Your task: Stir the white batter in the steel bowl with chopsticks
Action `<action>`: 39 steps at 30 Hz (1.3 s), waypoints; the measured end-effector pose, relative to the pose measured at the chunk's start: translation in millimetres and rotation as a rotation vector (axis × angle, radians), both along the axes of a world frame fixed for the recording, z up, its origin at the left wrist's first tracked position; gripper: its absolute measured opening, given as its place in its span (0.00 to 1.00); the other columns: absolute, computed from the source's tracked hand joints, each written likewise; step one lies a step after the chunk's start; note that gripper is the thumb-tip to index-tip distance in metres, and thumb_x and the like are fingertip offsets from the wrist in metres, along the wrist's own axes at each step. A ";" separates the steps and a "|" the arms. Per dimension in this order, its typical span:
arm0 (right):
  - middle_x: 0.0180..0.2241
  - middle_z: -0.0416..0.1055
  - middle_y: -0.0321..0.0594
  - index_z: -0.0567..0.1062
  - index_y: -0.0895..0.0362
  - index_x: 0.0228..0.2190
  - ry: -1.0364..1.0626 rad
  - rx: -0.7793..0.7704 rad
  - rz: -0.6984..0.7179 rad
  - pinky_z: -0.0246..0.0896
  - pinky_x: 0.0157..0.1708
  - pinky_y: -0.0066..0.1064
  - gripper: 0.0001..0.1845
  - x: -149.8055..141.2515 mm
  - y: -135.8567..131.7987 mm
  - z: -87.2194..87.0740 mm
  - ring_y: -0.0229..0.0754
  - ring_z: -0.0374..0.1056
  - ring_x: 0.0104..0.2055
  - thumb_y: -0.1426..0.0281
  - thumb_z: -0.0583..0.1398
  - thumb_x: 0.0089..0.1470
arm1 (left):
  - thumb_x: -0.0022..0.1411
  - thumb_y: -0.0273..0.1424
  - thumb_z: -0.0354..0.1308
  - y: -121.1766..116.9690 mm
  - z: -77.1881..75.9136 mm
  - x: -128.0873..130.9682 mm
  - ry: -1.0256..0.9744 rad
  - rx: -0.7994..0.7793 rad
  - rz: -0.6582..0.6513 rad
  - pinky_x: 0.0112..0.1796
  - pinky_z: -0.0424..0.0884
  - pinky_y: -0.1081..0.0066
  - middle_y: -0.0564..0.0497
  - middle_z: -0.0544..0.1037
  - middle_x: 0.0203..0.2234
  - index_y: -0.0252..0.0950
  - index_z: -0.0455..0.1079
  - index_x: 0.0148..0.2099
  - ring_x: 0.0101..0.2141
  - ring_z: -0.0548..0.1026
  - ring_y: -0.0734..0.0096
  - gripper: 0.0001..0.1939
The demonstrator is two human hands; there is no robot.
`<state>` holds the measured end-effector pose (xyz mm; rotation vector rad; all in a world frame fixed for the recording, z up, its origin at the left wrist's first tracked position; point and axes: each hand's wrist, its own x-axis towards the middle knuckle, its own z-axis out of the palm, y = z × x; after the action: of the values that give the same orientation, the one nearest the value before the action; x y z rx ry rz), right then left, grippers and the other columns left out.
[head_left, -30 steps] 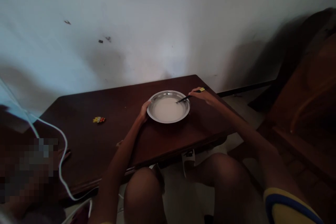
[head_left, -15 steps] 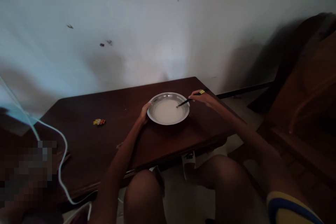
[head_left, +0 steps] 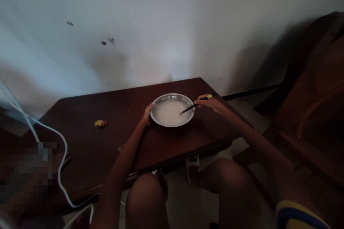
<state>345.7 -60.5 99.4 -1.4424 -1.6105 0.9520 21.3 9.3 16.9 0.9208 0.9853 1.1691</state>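
A shiny metal bowl [head_left: 172, 126] rests on the dark table, holding a milky white liquid [head_left: 170, 113]. My left hand [head_left: 148, 114] grips the bowl's left rim, thumb on top and fingers at the outer side. On the right, my right hand [head_left: 205, 102] is closed around black chopsticks [head_left: 189, 108] with yellow marks near the upper end. They slant down over the bowl's right rim, and their tips are in the white liquid. Whether one or two sticks are held is hard to make out.
The brown wooden table [head_left: 80, 143] stands against a stained wall [head_left: 150, 25]. A small yellow and red object [head_left: 100, 123] lies on its left part. A white cable [head_left: 63, 150] hangs at left, near a blurred-out person [head_left: 27, 179]. Wooden furniture [head_left: 317, 114] stands at right.
My right hand has shifted slightly right, and the chopstick tips have moved a little toward me within the liquid. My left hand stays on the bowl's rim.
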 end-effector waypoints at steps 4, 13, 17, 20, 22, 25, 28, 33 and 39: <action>0.25 0.73 0.36 0.75 0.54 0.20 0.005 -0.007 0.103 0.62 0.38 0.34 0.16 -38.7 6.1 -9.7 0.40 0.67 0.32 0.59 0.70 0.50 | 0.53 0.40 0.67 1.6 -0.7 -1.9 -0.014 -0.007 -0.019 0.47 0.80 0.56 0.43 0.87 0.34 0.34 0.81 0.42 0.46 0.84 0.43 0.17; 0.20 0.70 0.34 0.73 0.53 0.18 -0.075 0.035 -0.049 0.56 0.33 0.33 0.17 3.0 1.4 16.6 0.39 0.62 0.28 0.57 0.69 0.49 | 0.53 0.43 0.69 -0.4 0.0 -0.5 -0.021 -0.017 -0.038 0.51 0.80 0.52 0.40 0.87 0.36 0.34 0.82 0.45 0.50 0.84 0.37 0.22; 0.24 0.74 0.36 0.76 0.53 0.20 -0.046 -0.013 0.155 0.61 0.36 0.34 0.15 -18.8 -6.6 9.1 0.41 0.66 0.31 0.58 0.69 0.50 | 0.55 0.42 0.68 1.0 -0.6 0.1 -0.028 -0.009 -0.035 0.50 0.80 0.51 0.41 0.88 0.39 0.33 0.82 0.50 0.49 0.84 0.39 0.24; 0.23 0.73 0.35 0.74 0.54 0.18 -0.008 0.066 0.110 0.60 0.36 0.32 0.15 -56.1 18.5 5.2 0.39 0.65 0.32 0.63 0.68 0.51 | 0.56 0.40 0.67 -0.1 1.2 -1.2 -0.021 -0.031 -0.017 0.51 0.80 0.53 0.41 0.88 0.39 0.33 0.83 0.48 0.49 0.84 0.41 0.21; 0.21 0.70 0.34 0.72 0.54 0.17 -0.011 0.085 0.033 0.57 0.34 0.32 0.15 -57.0 32.0 7.4 0.38 0.62 0.30 0.65 0.67 0.50 | 0.57 0.39 0.65 -1.5 2.8 -1.9 -0.018 -0.034 -0.020 0.52 0.80 0.54 0.40 0.88 0.38 0.33 0.83 0.45 0.50 0.84 0.42 0.18; 0.21 0.69 0.34 0.72 0.54 0.18 -0.059 0.071 -0.078 0.55 0.33 0.33 0.15 -20.4 26.8 12.4 0.38 0.61 0.28 0.63 0.68 0.50 | 0.58 0.37 0.64 -2.2 3.5 -1.3 -0.009 -0.017 -0.032 0.52 0.80 0.54 0.40 0.88 0.38 0.33 0.83 0.44 0.51 0.83 0.42 0.15; 0.22 0.72 0.36 0.74 0.53 0.20 -0.107 0.022 -0.033 0.58 0.35 0.34 0.16 8.2 4.7 13.9 0.40 0.64 0.30 0.59 0.68 0.52 | 0.58 0.37 0.65 -0.7 2.6 0.7 -0.019 0.001 -0.034 0.53 0.80 0.53 0.41 0.88 0.39 0.34 0.83 0.46 0.52 0.83 0.40 0.17; 0.25 0.74 0.37 0.75 0.53 0.20 -0.064 0.019 0.188 0.60 0.37 0.33 0.16 -41.4 10.7 7.5 0.40 0.66 0.32 0.58 0.69 0.51 | 0.57 0.41 0.68 -0.5 2.8 1.5 -0.028 -0.020 -0.026 0.53 0.80 0.50 0.40 0.88 0.41 0.33 0.83 0.50 0.52 0.83 0.36 0.22; 0.21 0.70 0.35 0.72 0.54 0.18 -0.042 0.110 -0.022 0.56 0.34 0.32 0.17 -27.1 22.0 14.1 0.38 0.62 0.30 0.60 0.69 0.48 | 0.57 0.40 0.68 -0.5 1.6 -0.2 -0.029 -0.005 -0.030 0.55 0.80 0.51 0.39 0.88 0.40 0.32 0.83 0.48 0.53 0.83 0.38 0.21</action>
<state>318.7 -38.5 113.5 -1.4103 -1.6478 0.8133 21.1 8.9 18.6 0.9088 0.9476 1.1512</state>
